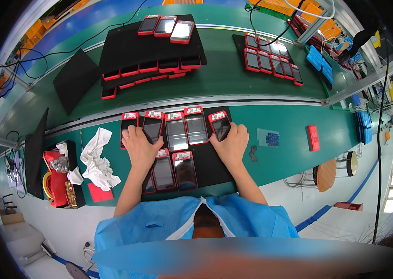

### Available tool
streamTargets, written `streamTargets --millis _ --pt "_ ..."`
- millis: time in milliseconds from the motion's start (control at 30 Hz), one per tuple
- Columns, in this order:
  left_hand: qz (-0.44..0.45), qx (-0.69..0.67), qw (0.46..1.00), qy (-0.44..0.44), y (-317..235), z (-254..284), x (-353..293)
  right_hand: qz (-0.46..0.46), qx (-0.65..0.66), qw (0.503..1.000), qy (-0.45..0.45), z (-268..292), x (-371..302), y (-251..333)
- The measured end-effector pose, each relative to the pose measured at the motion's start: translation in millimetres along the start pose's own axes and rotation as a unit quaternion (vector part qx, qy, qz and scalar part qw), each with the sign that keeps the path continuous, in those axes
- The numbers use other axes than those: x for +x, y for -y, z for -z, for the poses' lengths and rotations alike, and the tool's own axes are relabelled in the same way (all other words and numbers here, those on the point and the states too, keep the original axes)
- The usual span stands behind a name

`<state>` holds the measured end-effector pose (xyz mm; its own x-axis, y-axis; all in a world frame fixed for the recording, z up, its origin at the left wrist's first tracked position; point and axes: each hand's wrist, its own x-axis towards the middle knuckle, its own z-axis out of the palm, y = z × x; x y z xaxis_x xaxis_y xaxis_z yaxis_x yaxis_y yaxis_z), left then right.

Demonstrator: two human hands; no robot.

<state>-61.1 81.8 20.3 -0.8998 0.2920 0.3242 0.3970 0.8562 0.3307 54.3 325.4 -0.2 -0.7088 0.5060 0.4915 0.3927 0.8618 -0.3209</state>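
Note:
On a black mat (212, 172), red-cased handheld terminals with dark screens and white labels lie in two rows. My left hand (141, 148) is closed over the back row's left end. Its fingers lie over the leftmost terminal (130, 118), and the thumb touches the lower right corner of the second terminal (153, 123). At the row's right end my right hand (232, 145) grips a slightly tilted terminal (218, 122), thumb on its left edge and fingers on its right. Between the hands lie two more terminals. In the front row, my left forearm partly covers one terminal.
Crumpled white cloth (96, 162) and a black box (76, 179) holding a glass bottle lie left. A blue-dotted sheet (270, 138), a small dark part (253, 153) and a red device (313, 138) lie right. The shelf beyond carries stacked mats (152, 44) with more terminals.

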Motion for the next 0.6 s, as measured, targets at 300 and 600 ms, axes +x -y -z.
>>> streamTargets --millis 300,600 --pt "0.004 0.002 1.0 0.004 -5.8 -0.5 4.5 -0.006 0.0 1.0 -0.006 2.8 3.4 -0.1" --pt "-0.001 0.017 1.0 0.017 1.5 0.6 5.9 -0.015 0.031 0.999 0.009 -6.7 18.7 5.8"
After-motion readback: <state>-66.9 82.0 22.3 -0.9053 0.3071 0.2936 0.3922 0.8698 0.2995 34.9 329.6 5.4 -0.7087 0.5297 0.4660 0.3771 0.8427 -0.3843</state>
